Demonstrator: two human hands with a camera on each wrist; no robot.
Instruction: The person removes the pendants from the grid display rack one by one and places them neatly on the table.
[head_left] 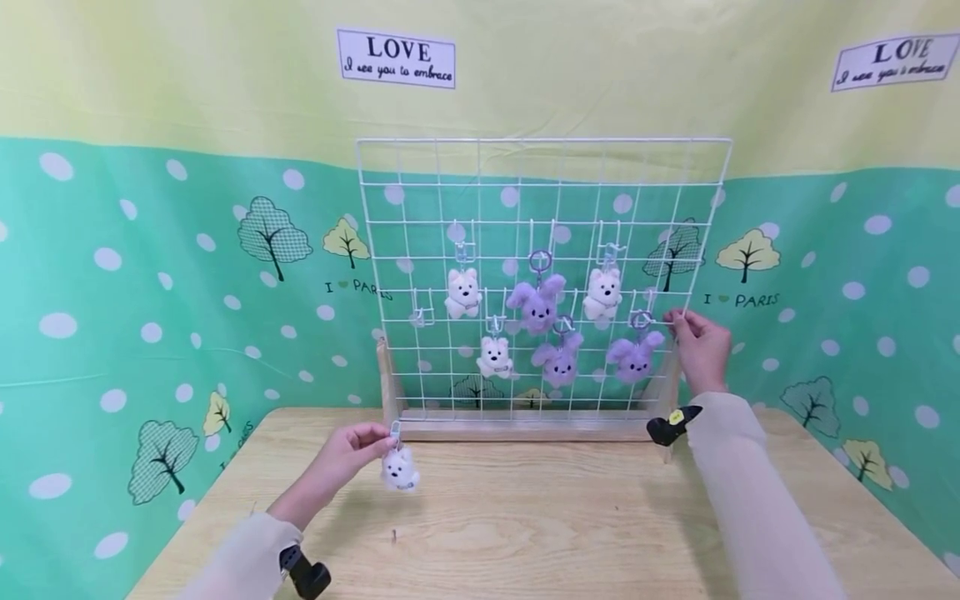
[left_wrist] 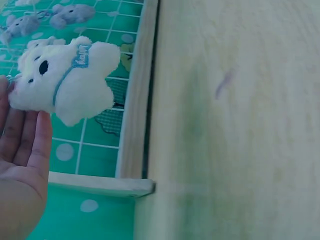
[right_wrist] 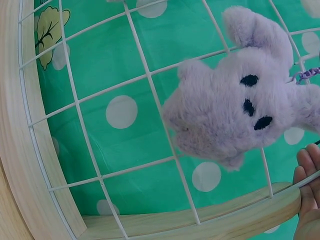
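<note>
My left hand (head_left: 337, 465) pinches the clasp of a white plush dog keychain (head_left: 399, 471) that hangs over the table, in front of the rack's lower left. Up close in the left wrist view, the plush dog (left_wrist: 82, 85) wears a blue strap with a tag. At the right edge of a white wire grid rack (head_left: 543, 140), my right hand (head_left: 703, 346) grips the side wire. Near that hand hangs a purple plush bunny keychain (right_wrist: 225, 105), large in the right wrist view. The fingertips of my right hand are partly hidden by the wire.
Other white dog keychains (head_left: 463, 296) and purple bunny keychains (head_left: 538, 307) hang on hooks across the grid. A hook (head_left: 422, 317) sticks out at the left. The grid stands in a wooden base (head_left: 525, 429) on the wooden table (head_left: 510, 525), before a patterned cloth (head_left: 187, 317).
</note>
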